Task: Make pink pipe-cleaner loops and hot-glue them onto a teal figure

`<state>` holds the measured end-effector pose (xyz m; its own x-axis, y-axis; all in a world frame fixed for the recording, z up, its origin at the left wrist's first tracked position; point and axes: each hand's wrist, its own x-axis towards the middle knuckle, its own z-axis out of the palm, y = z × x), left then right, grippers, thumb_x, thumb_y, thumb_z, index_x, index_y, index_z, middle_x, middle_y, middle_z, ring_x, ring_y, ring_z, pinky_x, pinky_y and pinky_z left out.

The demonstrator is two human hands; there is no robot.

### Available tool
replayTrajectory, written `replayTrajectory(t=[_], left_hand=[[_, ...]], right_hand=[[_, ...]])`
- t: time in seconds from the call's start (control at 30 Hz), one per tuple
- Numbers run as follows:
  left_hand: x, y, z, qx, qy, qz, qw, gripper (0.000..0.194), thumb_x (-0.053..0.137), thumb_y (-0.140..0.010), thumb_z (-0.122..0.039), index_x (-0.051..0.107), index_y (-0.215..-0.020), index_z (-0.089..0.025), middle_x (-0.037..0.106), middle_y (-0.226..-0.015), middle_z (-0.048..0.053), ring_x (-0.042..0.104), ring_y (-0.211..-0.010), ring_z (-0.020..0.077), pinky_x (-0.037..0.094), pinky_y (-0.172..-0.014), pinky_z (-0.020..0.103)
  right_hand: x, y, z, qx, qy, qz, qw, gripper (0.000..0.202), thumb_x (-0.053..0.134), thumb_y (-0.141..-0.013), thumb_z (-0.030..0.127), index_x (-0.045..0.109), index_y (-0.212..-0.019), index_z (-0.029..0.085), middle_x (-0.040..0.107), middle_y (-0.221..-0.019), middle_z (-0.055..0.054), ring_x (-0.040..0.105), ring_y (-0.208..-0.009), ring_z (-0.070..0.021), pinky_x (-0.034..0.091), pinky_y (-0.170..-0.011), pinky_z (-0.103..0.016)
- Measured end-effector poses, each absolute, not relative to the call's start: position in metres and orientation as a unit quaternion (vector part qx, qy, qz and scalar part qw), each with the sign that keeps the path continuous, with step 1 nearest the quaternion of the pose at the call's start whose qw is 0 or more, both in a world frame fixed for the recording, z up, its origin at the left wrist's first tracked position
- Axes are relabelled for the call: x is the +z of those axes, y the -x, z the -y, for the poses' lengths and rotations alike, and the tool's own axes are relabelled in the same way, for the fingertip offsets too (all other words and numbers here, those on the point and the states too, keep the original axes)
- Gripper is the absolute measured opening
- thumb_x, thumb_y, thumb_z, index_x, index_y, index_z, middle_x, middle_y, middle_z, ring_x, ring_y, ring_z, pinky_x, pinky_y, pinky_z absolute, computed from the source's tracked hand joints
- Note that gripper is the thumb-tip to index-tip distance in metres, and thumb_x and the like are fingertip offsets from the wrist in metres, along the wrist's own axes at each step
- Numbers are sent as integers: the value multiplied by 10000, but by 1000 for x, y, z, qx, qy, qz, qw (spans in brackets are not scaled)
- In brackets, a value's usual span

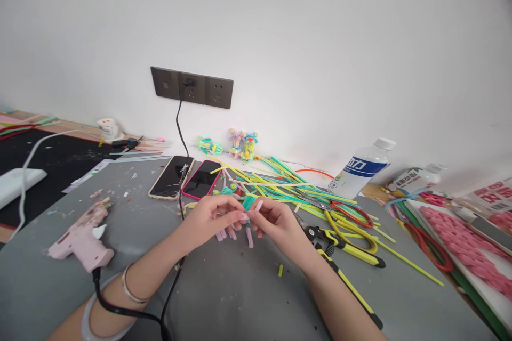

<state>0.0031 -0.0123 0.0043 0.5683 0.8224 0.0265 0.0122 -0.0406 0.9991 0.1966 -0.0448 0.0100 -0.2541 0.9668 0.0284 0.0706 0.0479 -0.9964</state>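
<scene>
Your left hand and right hand met at the middle of the grey table, fingertips pressed together and pinching a short pink pipe-cleaner piece against a teal tuft. More pink pieces lay just beneath your hands. You had open grey surface toward the near edge, broken only by the black cord running under your left wrist. Left of that sat the pink glue gun. Two phones lay just beyond your left hand. Your right side was crowded: yellow-handled pliers, scissors and a spread of pipe cleaners toward the water bottle.
</scene>
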Motion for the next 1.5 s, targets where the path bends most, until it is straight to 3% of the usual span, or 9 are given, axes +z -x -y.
replayTrajectory(t=[0.2,0.37,0.7,0.8,0.93,1.1,1.3,1.4,1.5], left_hand=[[-1,-2,8,286,-625,-334,645,252,722,-840,-388,671,-839,-141,678,-709,24,649,-614,122,513,-525,193],[2,-1,7,285,-642,-331,630,264,692,-864,-406,668,-842,-144,673,-765,25,614,-586,103,506,-528,199],[2,1,13,272,-649,-294,647,216,728,-852,-361,701,-812,-150,665,-745,9,583,-620,88,474,-568,191],[1,0,12,270,-630,-303,662,248,721,-856,-386,690,-804,-145,670,-714,13,586,-597,96,463,-547,200],[1,0,9,274,-610,-315,673,285,718,-853,-405,668,-752,-143,663,-668,6,571,-546,90,444,-523,203],[0,1,7,254,-583,-332,697,314,728,-836,-437,656,-744,-146,682,-690,11,583,-541,88,447,-531,205],[2,2,8,252,-562,-322,719,321,748,-813,-451,640,-768,-152,668,-689,10,590,-560,97,451,-530,208],[2,1,8,252,-568,-321,714,305,744,-824,-435,640,-783,-151,668,-694,3,582,-547,81,446,-530,194],[0,2,7,264,-586,-302,704,272,732,-843,-406,640,-795,-154,674,-701,2,592,-570,81,444,-534,185]], right_hand=[[9,-196,45,534,452,582,414,436,754,-777,561,583,-689,171,569,-595,21,508,-515,-105,435,-520,-236],[9,-198,44,558,423,574,424,397,715,-829,545,596,-756,173,626,-676,-8,563,-562,-119,452,-548,-247],[16,-202,49,637,350,555,404,256,666,-905,425,549,-870,201,512,-712,33,460,-575,-97,400,-555,-227],[15,-203,49,518,356,630,456,146,589,-959,343,551,-1041,228,587,-932,-32,563,-755,-148,486,-679,-280],[12,-206,48,220,351,782,465,280,545,-964,174,559,-1227,267,578,-1225,-113,565,-1131,-247,491,-947,-427],[8,-210,48,53,348,832,429,456,565,-942,103,523,-1346,310,496,-1404,-133,530,-1255,-275,484,-995,-465],[10,-211,48,-80,356,832,418,114,651,-927,162,671,-973,265,661,-1236,-103,587,-1166,-287,448,-931,-449],[12,-210,49,-115,351,832,414,113,685,-910,158,648,-927,263,741,-1103,-61,601,-1124,-278,395,-926,-436],[14,-208,51,-77,355,836,411,114,656,-932,150,637,-927,262,764,-908,-14,631,-980,-236,357,-889,-407]])
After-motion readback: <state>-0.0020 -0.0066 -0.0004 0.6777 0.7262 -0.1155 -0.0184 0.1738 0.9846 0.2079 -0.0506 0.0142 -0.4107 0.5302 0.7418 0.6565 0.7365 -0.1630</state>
